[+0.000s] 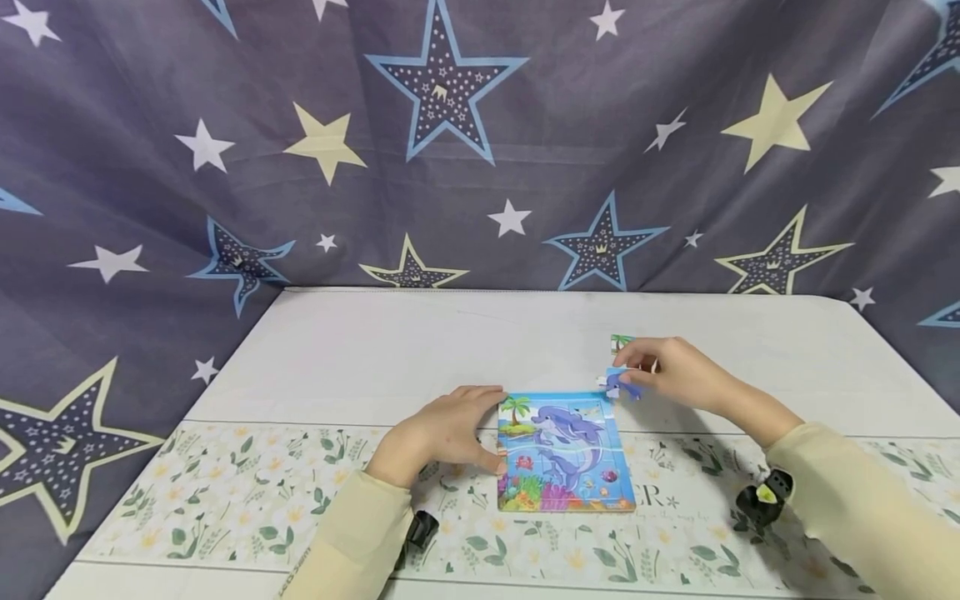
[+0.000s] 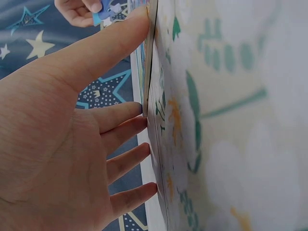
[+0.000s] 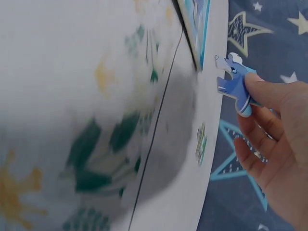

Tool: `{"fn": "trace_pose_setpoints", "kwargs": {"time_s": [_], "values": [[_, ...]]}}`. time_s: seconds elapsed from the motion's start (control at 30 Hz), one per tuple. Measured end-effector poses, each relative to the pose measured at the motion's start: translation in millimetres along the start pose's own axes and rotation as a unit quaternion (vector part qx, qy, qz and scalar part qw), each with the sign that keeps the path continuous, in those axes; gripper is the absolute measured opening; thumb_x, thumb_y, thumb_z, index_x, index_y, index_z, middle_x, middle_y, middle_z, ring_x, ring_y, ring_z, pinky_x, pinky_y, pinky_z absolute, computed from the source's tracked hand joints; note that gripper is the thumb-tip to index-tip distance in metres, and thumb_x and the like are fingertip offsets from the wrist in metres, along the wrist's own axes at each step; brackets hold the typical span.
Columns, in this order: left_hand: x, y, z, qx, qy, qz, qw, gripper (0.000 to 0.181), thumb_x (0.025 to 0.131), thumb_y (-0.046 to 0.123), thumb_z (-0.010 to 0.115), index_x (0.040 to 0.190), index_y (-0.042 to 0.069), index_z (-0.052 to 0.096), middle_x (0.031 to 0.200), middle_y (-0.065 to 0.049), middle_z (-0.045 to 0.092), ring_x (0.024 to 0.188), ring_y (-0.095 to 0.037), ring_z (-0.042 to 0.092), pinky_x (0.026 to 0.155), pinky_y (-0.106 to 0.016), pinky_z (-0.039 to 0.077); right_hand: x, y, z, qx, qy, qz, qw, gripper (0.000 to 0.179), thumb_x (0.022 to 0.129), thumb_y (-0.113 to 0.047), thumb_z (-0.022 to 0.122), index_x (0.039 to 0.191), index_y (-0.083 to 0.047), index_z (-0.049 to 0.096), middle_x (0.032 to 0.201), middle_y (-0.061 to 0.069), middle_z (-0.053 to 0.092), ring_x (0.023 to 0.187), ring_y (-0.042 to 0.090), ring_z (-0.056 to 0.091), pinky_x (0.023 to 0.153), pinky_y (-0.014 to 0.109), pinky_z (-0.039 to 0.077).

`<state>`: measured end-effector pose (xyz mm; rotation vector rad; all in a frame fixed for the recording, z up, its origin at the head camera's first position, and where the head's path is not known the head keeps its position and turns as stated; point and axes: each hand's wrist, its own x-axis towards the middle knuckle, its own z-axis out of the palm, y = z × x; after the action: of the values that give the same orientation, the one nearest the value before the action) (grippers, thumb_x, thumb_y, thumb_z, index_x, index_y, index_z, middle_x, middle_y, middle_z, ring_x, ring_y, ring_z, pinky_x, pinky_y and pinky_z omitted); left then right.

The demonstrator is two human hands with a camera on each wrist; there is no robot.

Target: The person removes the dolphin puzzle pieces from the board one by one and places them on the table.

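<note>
A jigsaw puzzle board point(image 1: 567, 505) with a dolphin, palm tree and coral picture lies flat on the table. My left hand point(image 1: 450, 427) is at its left side, fingers spread and fairly straight; in the left wrist view the thumb point(image 2: 115, 33) and index fingertip touch the board's edge. Above and just beyond the board's far right corner, my right hand point(image 1: 678, 377) pinches a blue puzzle piece point(image 3: 233, 84) showing a dolphin's head between thumb and fingers. Behind that hand, another puzzle piece point(image 1: 621, 342) with a palm tree lies on the table, partly hidden.
The white table point(image 1: 420, 350) carries a flowered band point(image 1: 262, 483) across its nearer part. A dark curtain point(image 1: 465, 192) with stars hangs behind and to the sides. Black straps with small devices point(image 1: 765, 496) are on both wrists.
</note>
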<state>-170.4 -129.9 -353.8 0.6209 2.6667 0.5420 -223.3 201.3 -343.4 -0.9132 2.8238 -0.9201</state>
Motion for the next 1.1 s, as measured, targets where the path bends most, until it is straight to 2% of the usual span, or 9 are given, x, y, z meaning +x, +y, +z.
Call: {"fn": "trace_pose_setpoints", "kwargs": {"time_s": [0.27,0.57,0.83,1.1], "values": [[-0.9,0.2,-1.0,0.001,-0.001,-0.001,1.0,0.098,0.075,0.045,0.085,0.154,0.012,0.037,0.159,-0.004,0.032,0.147,-0.026,0.025,0.118,-0.05,0.023,3.2,24.0,-8.1,-0.032,0.048,0.025,0.998,0.011,0.093,-0.009,0.07,0.104,-0.009,0.072,0.08,-0.004,0.064,0.069,0.014,0.056,0.058,0.029,0.047],[-0.8,0.6,-0.8,0.002,-0.001,-0.002,1.0,0.097,0.075,0.044,0.085,0.153,0.011,0.037,0.159,-0.004,0.032,0.147,-0.026,0.026,0.118,-0.05,0.024,7.5,45.6,-16.1,-0.045,0.089,0.028,0.9946,0.01,0.093,-0.009,0.07,0.103,-0.006,0.072,0.079,-0.001,0.066,0.069,0.016,0.058,0.059,0.031,0.047],[-0.2,0.3,-0.3,0.003,0.0,-0.001,1.0,0.098,0.075,0.044,0.085,0.153,0.011,0.038,0.159,-0.004,0.032,0.147,-0.026,0.026,0.118,-0.05,0.024,9.2,59.6,-20.1,-0.064,0.095,0.048,0.9923,0.012,0.094,-0.008,0.068,0.105,-0.004,0.071,0.085,0.004,0.068,0.077,0.022,0.06,0.068,0.041,0.049],[-0.1,0.4,-0.5,0.005,-0.002,-0.002,1.0,0.098,0.075,0.045,0.085,0.153,0.012,0.037,0.159,-0.004,0.032,0.147,-0.026,0.026,0.118,-0.05,0.024,10.2,67.5,-22.4,-0.069,0.093,0.112,0.9869,0.014,0.097,-0.01,0.064,0.108,-0.004,0.07,0.093,0.013,0.069,0.081,0.027,0.062,0.072,0.047,0.049]]}}
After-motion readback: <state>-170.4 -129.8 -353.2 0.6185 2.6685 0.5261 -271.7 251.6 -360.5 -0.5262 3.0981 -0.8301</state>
